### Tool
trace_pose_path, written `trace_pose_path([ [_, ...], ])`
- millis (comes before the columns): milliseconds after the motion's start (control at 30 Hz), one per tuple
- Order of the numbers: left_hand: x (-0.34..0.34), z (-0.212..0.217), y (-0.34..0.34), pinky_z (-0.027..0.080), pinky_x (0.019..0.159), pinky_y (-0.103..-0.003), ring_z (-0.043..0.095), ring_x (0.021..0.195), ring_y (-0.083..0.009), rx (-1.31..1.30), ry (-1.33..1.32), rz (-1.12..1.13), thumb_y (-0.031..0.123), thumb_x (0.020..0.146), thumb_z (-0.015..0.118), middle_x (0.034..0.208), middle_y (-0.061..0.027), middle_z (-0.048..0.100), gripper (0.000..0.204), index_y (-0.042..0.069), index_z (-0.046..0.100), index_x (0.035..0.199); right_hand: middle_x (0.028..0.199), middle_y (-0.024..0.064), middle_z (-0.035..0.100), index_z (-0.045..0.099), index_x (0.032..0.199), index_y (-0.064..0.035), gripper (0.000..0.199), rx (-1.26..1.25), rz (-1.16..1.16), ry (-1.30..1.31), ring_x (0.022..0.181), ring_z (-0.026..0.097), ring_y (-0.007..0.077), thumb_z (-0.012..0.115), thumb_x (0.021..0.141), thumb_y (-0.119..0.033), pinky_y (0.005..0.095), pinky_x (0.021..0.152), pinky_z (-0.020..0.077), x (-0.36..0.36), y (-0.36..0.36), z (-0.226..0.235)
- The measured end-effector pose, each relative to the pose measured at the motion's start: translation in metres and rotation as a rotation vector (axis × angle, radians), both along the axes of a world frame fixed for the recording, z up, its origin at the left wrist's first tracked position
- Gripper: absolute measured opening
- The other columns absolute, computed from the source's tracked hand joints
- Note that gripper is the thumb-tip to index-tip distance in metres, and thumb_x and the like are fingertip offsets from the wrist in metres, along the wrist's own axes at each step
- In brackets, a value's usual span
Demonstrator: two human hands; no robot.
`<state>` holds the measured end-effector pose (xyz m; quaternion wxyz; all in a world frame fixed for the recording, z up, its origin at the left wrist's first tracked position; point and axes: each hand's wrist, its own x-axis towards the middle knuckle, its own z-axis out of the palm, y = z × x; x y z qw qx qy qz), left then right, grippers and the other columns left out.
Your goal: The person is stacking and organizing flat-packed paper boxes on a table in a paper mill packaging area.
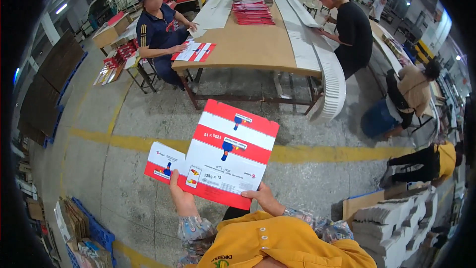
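Note:
In front of me I hold up a flat, unfolded cardboard box blank (225, 156), printed in red, white and some blue. A smaller printed flap (161, 161) sticks out at its left side. My left hand (182, 196) grips the blank's lower left edge, the thumb pressed on the printed face. At the lower right corner my right hand (265, 198) pinches the cardboard, thumb on top. The fingers behind the blank are hidden. Patterned sleeve covers show on both forearms.
A long table (258, 52) ahead bears a red stack of printed sheets (253, 13) and rows of white pieces (302, 40). One person (161, 32) sits at its left, another (349, 30) at its right. Stacked white cardboard (391, 223) stands at lower right, blue pallets (94, 226) at lower left.

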<state>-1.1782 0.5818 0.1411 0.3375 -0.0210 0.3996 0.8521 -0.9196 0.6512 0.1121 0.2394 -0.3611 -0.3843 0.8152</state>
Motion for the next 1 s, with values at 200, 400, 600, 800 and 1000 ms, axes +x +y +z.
trace_pose_path([
  [200, -0.037, 0.017, 0.033, 0.043, 0.098, -0.047, 0.053, 0.116, -0.0296, 0.013, 0.011, -0.047, 0.018, 0.085, 0.063, 0.126, -0.0141, 0.055, 0.053, 0.001, 0.044, 0.131, 0.117, 0.009, 0.06, 0.049, 0.124, 0.0012, 0.051, -0.04, -0.032, 0.165, 0.109, 0.055, 0.0175, 0.071, 0.078, -0.005, 0.0313, 0.095, 0.0428, -0.025, 0.028, 0.033],
  [400, -0.049, 0.049, 0.023, 0.044, 0.097, -0.047, 0.054, 0.114, -0.0295, -0.048, 0.134, 0.028, 0.02, 0.084, 0.064, 0.126, -0.0135, 0.055, 0.054, 0.001, 0.045, 0.13, 0.117, 0.0092, 0.06, 0.047, 0.126, 0.0021, 0.053, 0.03, 0.055, 0.146, 0.108, 0.056, 0.0165, 0.071, 0.079, -0.006, 0.0314, 0.095, 0.0431, -0.05, 0.043, 0.029],
  [600, -0.076, 0.082, -0.03, 0.045, 0.097, -0.049, 0.053, 0.116, -0.0292, -0.105, 0.14, 0.226, 0.027, 0.085, 0.061, 0.129, -0.013, 0.053, 0.053, 0.005, 0.046, 0.131, 0.12, 0.0098, 0.057, 0.045, 0.129, -0.0006, 0.056, 0.214, 0.292, 0.25, 0.113, 0.051, 0.0166, 0.072, 0.081, -0.012, 0.0326, 0.095, 0.0434, -0.103, 0.047, 0.025],
  [800, -0.06, 0.121, -0.089, 0.045, 0.096, -0.05, 0.052, 0.116, -0.0301, -0.136, 0.291, 0.411, 0.027, 0.085, 0.061, 0.129, -0.0152, 0.053, 0.056, 0.005, 0.044, 0.133, 0.106, 0.0073, 0.059, 0.052, 0.115, -0.0011, 0.039, 0.315, 0.544, 0.171, 0.097, 0.053, 0.0138, 0.07, 0.084, -0.017, 0.031, 0.085, 0.0462, -0.091, 0.06, 0.005],
  [1000, -0.071, 0.125, -0.099, 0.047, 0.093, -0.051, 0.053, 0.113, -0.0304, -0.1, 0.403, 0.483, 0.02, 0.076, 0.068, 0.124, -0.0147, 0.055, 0.061, 0.004, 0.045, 0.131, 0.078, 0.0, 0.057, 0.057, 0.087, -0.0031, 0.005, 0.445, 0.296, -0.154, 0.074, 0.055, 0.0085, 0.058, 0.089, -0.008, 0.0249, 0.069, 0.0472, -0.047, 0.117, -0.038],
])
